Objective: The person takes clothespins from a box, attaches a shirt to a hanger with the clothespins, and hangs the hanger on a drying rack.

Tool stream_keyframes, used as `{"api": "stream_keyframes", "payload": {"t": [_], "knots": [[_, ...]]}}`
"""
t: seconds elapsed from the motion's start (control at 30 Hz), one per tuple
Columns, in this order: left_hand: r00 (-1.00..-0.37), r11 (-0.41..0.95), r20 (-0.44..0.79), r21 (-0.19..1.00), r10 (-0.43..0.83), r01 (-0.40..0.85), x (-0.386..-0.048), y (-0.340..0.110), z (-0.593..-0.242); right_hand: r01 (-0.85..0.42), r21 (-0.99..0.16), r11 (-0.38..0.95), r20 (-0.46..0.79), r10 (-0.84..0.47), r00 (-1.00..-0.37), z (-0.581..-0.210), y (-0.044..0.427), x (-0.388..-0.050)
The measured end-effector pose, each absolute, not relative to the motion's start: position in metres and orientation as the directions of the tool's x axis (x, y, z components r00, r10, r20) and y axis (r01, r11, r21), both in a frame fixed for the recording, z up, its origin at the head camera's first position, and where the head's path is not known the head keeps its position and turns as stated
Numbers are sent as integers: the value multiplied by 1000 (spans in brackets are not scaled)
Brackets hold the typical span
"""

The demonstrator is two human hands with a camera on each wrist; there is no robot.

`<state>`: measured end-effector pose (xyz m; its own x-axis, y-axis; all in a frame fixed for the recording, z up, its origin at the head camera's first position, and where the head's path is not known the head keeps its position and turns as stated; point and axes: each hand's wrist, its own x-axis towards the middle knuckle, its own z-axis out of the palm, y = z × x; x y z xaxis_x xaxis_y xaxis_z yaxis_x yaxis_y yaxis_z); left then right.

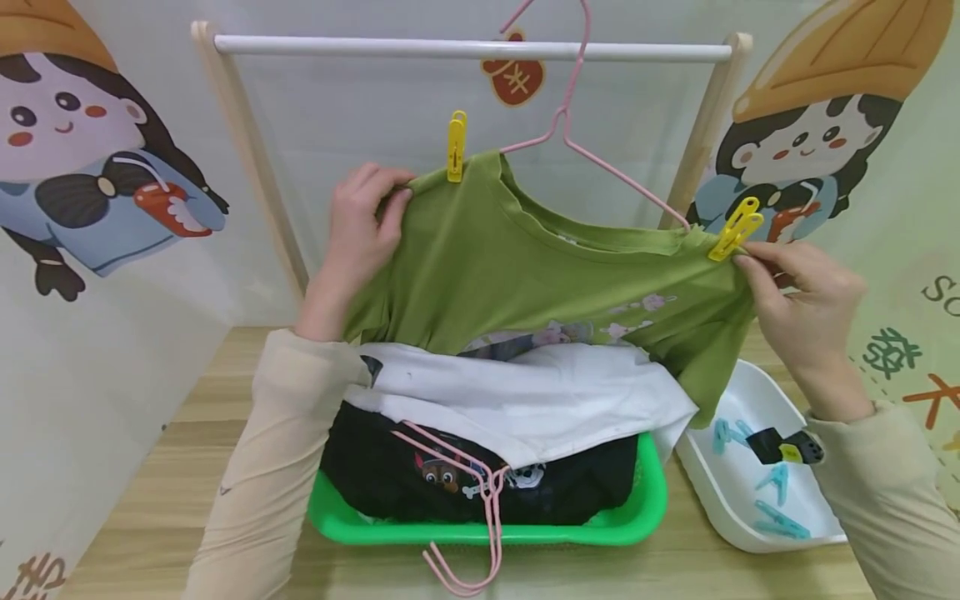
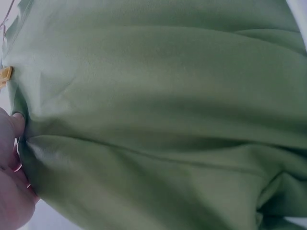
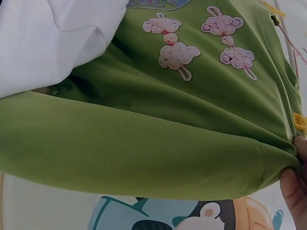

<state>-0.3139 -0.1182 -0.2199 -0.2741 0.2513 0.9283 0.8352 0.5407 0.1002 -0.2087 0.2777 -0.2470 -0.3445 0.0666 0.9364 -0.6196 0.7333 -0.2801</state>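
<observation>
In the head view, the left hand (image 1: 366, 218) and right hand (image 1: 813, 300) pinch the green shirt (image 1: 450, 267) by both shoulders, beyond the white garment (image 1: 525, 383); in the left wrist view, the cropped grip appears similar; in the right wrist view, a yellow clip (image 3: 301, 122) adjoins it.

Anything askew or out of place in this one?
Yes, mildly: the green shirt and its pink hanger tilt, sitting lower by the right hand than by the left hand. Nothing looks spilled or damaged.
</observation>
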Motion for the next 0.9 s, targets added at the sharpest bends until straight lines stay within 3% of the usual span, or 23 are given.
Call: {"api": "stream_keyframes", "payload": {"t": [0.53, 0.9], "knots": [[-360, 573, 902, 168, 238, 802, -322, -109, -222, -587, -288, 756, 934, 88, -345, -252, 276, -209], [-467, 578, 840, 244, 275, 778, -320, -112, -232, -625, -282, 728, 940, 77, -333, -265, 277, -210]]}}
